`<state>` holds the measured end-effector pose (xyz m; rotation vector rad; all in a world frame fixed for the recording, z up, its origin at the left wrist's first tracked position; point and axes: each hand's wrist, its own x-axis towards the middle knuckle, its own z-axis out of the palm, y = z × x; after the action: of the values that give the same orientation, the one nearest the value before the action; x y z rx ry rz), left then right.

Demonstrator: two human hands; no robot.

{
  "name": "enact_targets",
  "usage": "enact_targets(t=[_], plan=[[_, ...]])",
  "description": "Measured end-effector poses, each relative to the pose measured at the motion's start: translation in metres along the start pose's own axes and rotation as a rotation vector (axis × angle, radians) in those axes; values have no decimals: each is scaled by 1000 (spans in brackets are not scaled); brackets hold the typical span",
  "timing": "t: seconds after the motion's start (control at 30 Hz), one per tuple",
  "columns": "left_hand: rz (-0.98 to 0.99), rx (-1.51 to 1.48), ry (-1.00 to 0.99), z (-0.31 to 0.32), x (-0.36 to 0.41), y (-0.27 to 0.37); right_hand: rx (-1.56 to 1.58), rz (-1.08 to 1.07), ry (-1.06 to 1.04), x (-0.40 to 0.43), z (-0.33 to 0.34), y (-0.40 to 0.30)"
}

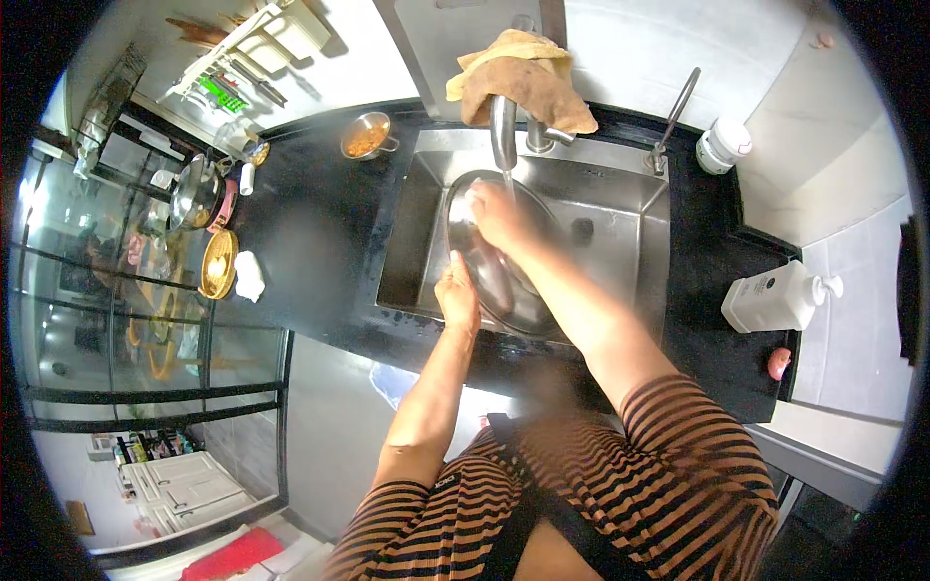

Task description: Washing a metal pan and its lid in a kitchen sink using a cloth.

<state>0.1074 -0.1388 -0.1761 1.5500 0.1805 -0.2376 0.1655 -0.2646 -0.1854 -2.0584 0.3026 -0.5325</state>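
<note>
An oval stainless steel platter (534, 301) is held tilted in the steel sink (617, 240). My left hand (458, 294) grips its left rim, thumb on the inner face. My right hand (498, 218) lies on the platter's upper part, fingers bent; a small pale thing shows at the fingertips, too unclear to name. Water runs from the faucet (503, 134) just above the right hand. Brown and yellow cloths (519, 76) are draped over the faucet's top.
Right of the sink stand a white pump bottle (770, 298), a white tub (724, 145) and a shallot or onion piece (779, 363). Leftward are a metal bowl of orange food (367, 138), a woven basket (219, 265), a white cloth (249, 276) and a lidded pan (195, 192).
</note>
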Motion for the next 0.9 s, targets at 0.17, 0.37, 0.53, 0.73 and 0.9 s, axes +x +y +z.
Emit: enact_targets(t=[0.17, 0.37, 0.53, 0.73, 0.9], plan=[[66, 1, -12, -16, 5, 11, 29, -165, -181, -45, -18, -63], [35, -7, 21, -22, 14, -3, 146, -512, -82, -47, 0, -46], [184, 285, -56, -1, 4, 8, -57, -253, 2, 52, 15, 16], [137, 237, -8, -19, 12, 4, -95, -224, 73, 14, 27, -16], [89, 105, -9, -22, 17, -5, 32, -457, 5, -33, 24, -25]])
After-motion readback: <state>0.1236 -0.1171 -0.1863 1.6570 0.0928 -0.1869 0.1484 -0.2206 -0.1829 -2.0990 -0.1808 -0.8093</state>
